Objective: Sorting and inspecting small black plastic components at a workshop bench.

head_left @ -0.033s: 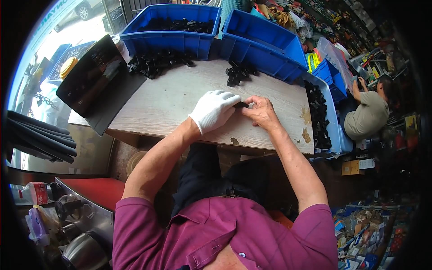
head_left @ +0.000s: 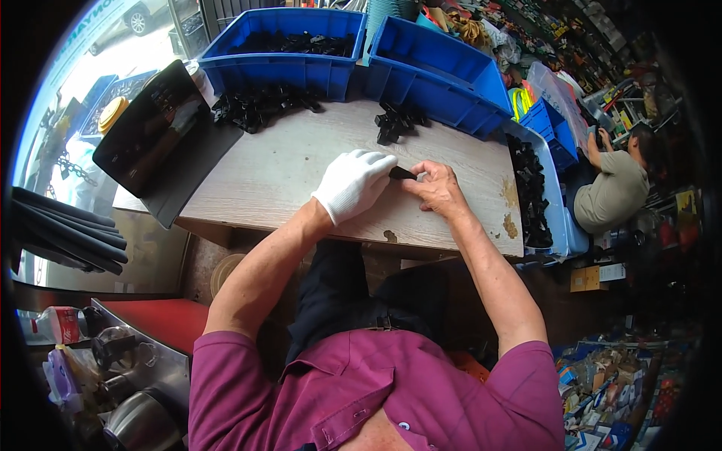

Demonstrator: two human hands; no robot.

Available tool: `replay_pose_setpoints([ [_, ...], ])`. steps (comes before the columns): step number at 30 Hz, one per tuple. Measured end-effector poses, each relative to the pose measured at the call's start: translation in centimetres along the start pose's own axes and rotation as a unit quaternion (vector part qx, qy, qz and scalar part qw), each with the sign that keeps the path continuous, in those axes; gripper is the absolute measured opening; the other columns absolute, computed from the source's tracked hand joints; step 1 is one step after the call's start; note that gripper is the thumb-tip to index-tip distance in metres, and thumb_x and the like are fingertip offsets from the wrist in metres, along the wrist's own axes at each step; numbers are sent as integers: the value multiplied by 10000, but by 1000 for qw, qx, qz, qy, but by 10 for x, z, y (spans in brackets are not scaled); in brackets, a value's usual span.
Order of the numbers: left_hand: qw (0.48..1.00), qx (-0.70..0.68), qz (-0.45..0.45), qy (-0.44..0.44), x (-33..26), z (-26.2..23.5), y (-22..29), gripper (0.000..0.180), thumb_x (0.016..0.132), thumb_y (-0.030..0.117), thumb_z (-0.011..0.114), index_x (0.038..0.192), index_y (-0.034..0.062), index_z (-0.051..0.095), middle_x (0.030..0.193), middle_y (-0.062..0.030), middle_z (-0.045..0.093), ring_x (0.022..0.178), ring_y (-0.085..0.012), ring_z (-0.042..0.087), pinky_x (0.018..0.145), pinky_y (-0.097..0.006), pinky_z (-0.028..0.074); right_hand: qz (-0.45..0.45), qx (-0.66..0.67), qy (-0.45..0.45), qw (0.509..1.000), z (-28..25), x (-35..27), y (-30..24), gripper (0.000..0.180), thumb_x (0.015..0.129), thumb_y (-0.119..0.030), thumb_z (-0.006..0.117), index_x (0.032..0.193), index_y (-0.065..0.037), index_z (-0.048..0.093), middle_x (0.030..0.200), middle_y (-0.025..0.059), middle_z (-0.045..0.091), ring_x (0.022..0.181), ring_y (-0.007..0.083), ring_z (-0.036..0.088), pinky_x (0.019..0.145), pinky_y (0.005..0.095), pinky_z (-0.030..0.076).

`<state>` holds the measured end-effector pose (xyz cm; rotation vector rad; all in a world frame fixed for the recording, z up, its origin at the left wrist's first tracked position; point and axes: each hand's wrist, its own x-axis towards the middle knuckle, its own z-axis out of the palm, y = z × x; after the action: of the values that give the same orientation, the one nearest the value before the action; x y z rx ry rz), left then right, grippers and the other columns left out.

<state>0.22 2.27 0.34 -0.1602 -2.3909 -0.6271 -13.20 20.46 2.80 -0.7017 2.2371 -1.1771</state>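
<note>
Between my two hands is a small black plastic part (head_left: 401,174), just over the table. My left hand (head_left: 353,185), in a white knit glove, closes its fingers on the part's left end. The bare fingers of my right hand (head_left: 436,187) pinch the other end. Most of the part is covered by fingers, so its exact kind does not show. Beyond my hands a small pile of black plastic pieces (head_left: 398,122) lies on the pale wooden table (head_left: 282,161). A larger heap of similar pieces (head_left: 259,107) lies farther left.
Two blue bins (head_left: 278,75) (head_left: 436,90) line the table's far side; the left one contains black pieces. At the right edge, a pale blue tub (head_left: 555,203) holds more. A dark tablet-like screen (head_left: 154,128) stands at left. A person (head_left: 613,188) is beyond the tub.
My gloved left hand has shifted very slightly left, and a little more of the black plastic part shows between my hands. My right hand stays nearly in place.
</note>
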Motion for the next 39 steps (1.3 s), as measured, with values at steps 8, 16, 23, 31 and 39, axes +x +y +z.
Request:
replay_pose_setpoints([
  [8, 984, 20, -142, 102, 1, 1, -28, 287, 908, 144, 668, 1181, 68, 711, 1143, -147, 720, 1050, -368, 665, 931, -439, 542, 78, 182, 157, 967, -66, -24, 32, 364, 846, -221, 836, 1058, 6, 647, 654, 39, 613, 400, 110, 529, 431, 312, 550],
  [16, 983, 116, -142, -12, 61, 29, -41, 285, 917, 222, 640, 1174, 139, 729, 1069, -175, 728, 993, -391, 682, 852, -478, 580, 129, 251, 524, 804, -180, -34, 75, 396, 840, -300, 856, 1124, -82, 688, 533, 26, 457, 493, 207, 562, 538, 444, 612],
  [23, 972, 174, -137, -84, 66, 40, -34, 264, 901, 169, 623, 1140, 127, 729, 988, -178, 734, 955, -394, 689, 815, -466, 592, 103, 246, 304, 914, -122, -46, 68, 329, 893, -271, 802, 1097, -45, 675, 556, -19, 451, 454, 135, 542, 551, 359, 616],
  [31, 935, -238, -253, 79, 51, 42, -23, 492, 845, 108, 670, 1335, 79, 638, 1110, -186, 748, 857, -289, 740, 810, -381, 585, 63, 292, 123, 946, -40, -21, 22, 450, 872, -297, 841, 1159, -15, 641, 534, -11, 494, 445, 140, 567, 557, 377, 623],
  [39, 792, -517, -320, -55, 42, 25, 10, 515, 905, 39, 673, 1413, 53, 590, 1033, -66, 694, 912, -134, 677, 827, -282, 568, 4, 233, 60, 971, 6, -6, 7, 467, 865, -385, 845, 1113, -9, 719, 614, -6, 601, 430, 93, 504, 428, 287, 492],
])
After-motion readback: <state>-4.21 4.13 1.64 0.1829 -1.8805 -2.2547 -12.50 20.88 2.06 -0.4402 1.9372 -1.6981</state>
